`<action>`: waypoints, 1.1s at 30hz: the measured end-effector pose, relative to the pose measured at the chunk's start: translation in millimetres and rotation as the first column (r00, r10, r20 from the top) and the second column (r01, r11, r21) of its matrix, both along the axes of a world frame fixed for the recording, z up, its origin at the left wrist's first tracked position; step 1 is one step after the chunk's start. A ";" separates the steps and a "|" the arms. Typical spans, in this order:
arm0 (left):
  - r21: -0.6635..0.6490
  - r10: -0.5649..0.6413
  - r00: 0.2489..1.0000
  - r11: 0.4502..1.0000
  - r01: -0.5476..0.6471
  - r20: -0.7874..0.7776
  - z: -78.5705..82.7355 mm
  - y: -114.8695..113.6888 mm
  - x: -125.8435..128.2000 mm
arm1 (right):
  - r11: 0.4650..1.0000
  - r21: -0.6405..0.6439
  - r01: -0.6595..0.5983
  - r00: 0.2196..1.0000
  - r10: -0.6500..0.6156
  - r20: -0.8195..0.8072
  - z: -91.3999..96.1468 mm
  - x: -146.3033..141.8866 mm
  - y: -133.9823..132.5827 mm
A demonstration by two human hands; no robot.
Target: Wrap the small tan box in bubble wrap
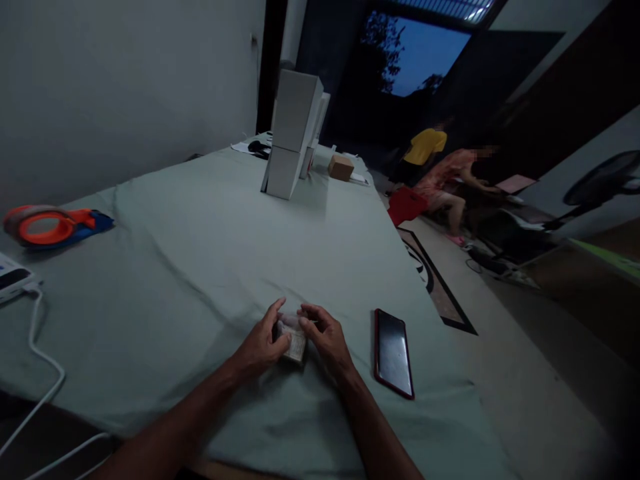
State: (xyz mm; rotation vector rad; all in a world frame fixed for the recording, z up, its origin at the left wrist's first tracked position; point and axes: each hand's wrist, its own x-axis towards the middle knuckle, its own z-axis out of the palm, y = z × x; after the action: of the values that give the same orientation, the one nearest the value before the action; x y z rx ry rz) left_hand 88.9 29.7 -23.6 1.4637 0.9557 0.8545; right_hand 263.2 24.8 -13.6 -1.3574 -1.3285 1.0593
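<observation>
Both of my hands meet near the front of a table covered in pale green cloth [210, 233]. My left hand [260, 343] and my right hand [327, 340] are closed around a small pale packet [295, 341] that rests on the cloth between them. Fingers of both hands pinch its top edge. What the packet contains is too dim to tell.
A dark phone with a red edge [393, 352] lies just right of my hands. An orange and blue tape dispenser [50, 225] sits far left, with a white cable [43, 360]. White boxes [293, 137] and a brown box [341, 167] stand at the back. Two people [440, 173] crouch beyond the table.
</observation>
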 end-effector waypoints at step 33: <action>0.101 0.178 0.983 0.978 -0.181 0.040 -11.9 -1.1 -3.3 | 0.757 0.555 -0.345 0.590 -0.286 0.755 -5.1 -9.5 -37.5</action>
State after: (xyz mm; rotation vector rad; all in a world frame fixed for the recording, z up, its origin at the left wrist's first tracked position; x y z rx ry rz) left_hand 85.7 28.7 -35.5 1.4633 1.0451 1.0699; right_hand 253.8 -12.7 -18.8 -1.2528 -2.1390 -0.1999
